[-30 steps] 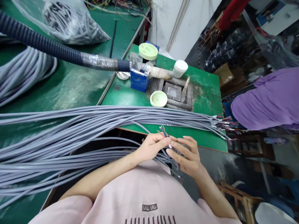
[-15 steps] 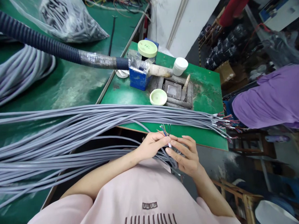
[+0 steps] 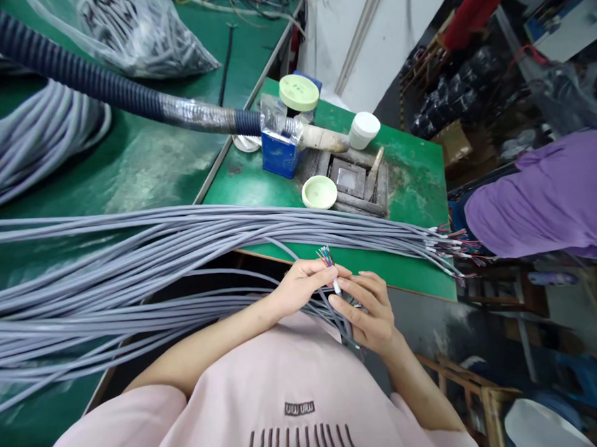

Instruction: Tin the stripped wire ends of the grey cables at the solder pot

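My left hand (image 3: 301,282) pinches the end of a grey cable between thumb and fingers. Thin coloured wires (image 3: 325,253) fan out above that grip, and a white section (image 3: 336,287) of the cable shows just below it. On the other side, my right hand (image 3: 370,310) has its thumb and fingertips closed round this white section, its other fingers loosely bent. A long bundle of grey cables (image 3: 278,219) lies across the bench beyond my hands, with its stripped ends (image 3: 454,245) at the right. More grey cables (image 3: 198,312) run beneath my left forearm.
On the green bench (image 3: 421,177) stand a blue box (image 3: 278,156), a white tub (image 3: 364,130), a pale green dish (image 3: 319,192) and a dark square block (image 3: 349,179). A ribbed hose (image 3: 121,93) crosses above the left side. A person in a purple sleeve (image 3: 542,201) is at the right.
The coloured wires, spread apart before, now stand closer together in a tuft. More of the white section shows between my hands. Both hands stay in nearly the same place.
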